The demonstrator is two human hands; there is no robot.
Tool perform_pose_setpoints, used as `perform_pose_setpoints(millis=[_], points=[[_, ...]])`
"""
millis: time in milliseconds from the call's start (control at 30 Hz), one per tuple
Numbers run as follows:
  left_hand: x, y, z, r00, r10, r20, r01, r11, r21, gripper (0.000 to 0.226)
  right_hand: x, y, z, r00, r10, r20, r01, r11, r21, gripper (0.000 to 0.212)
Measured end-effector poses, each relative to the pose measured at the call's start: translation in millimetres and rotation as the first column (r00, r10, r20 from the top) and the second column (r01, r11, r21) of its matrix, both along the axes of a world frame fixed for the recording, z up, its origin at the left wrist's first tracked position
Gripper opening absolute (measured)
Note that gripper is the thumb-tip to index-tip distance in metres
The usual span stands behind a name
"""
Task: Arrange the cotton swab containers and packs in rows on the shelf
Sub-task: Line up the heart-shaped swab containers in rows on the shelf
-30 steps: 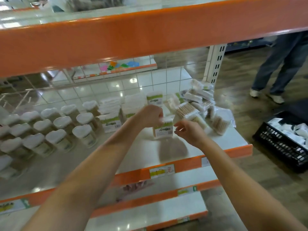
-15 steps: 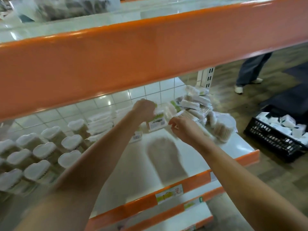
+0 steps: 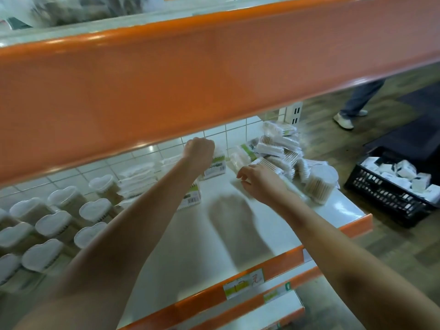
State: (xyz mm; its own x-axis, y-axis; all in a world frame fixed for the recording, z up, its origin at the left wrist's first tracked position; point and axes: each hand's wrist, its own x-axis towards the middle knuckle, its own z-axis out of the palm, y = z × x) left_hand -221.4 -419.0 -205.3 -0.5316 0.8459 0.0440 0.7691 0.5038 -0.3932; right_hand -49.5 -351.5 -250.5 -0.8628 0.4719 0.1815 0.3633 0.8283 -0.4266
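My left hand (image 3: 199, 152) reaches to the back of the white shelf (image 3: 185, 253) and grips the top of a green-labelled swab box (image 3: 215, 166) standing against the tiled wall. Another such box (image 3: 191, 197) stands in front of it, partly behind my forearm. My right hand (image 3: 258, 181) hovers over the shelf with curled fingers beside a loose heap of swab packs (image 3: 278, 151); whether it holds a pack is unclear. Heart-lidded swab containers (image 3: 54, 222) stand in rows at the left.
The orange edge of the upper shelf (image 3: 190, 75) hangs low and hides most of the back. A round swab tub (image 3: 320, 184) sits near the shelf's right end. A black crate (image 3: 392, 186) with white packs is on the floor, and a person's legs (image 3: 354, 101) beyond.
My left hand carried the green-labelled box from mid-shelf to the back wall. My right hand drifted toward the heap. The camera dipped closer under the upper shelf.
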Motion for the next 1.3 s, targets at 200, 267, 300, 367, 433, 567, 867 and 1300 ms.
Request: perform_pose_setpoints(millis=[200,267,300,367,433,567,867,1300], points=[[0.0,-3.9,-6.6,0.997,-0.017,0.074,0.007,0.991,0.136,0.031,-4.2,-2.1,-2.3,0.999,0.018,0.026,-0.019,1.0,0.022,0.025],[-0.9,-6.3,-5.6,0.993,-0.022,0.116,0.003,0.987,0.162,0.034,-3.6,-2.6,-3.2,0.999,0.026,0.031,-0.027,0.999,0.031,0.025],[-1.5,-7.4,-4.3,0.993,-0.028,0.117,0.008,0.986,0.166,0.036,-3.3,-2.2,-3.2,0.999,0.029,0.034,-0.03,0.999,0.032,0.025],[-1.3,-8.7,0.3,0.993,-0.049,0.104,0.029,0.982,0.187,0.04,-3.0,-0.3,-1.0,0.999,0.023,0.041,-0.025,0.999,0.043,0.027],[2.9,-8.9,6.3,0.993,-0.077,0.09,0.055,0.973,0.223,0.04,-2.2,2.4,1.7,0.999,0.009,0.033,-0.012,0.998,0.068,0.029],[19.4,-5.6,15.7,0.98,-0.183,0.076,0.157,0.95,0.27,0.037,4.3,11.1,11.6,0.999,-0.025,0.044,0.019,0.99,0.14,0.027],[67.6,5.6,19.3,0.928,-0.323,0.187,0.248,0.909,0.335,0.033,45.0,36.5,34.5,0.994,-0.113,0.003,0.109,0.969,0.22,0.023],[142.0,19.1,-10.4,0.865,-0.422,0.273,0.282,0.857,0.432,0.033,119.0,58.7,33.6,0.937,-0.308,0.162,0.289,0.948,0.132,0.048]])
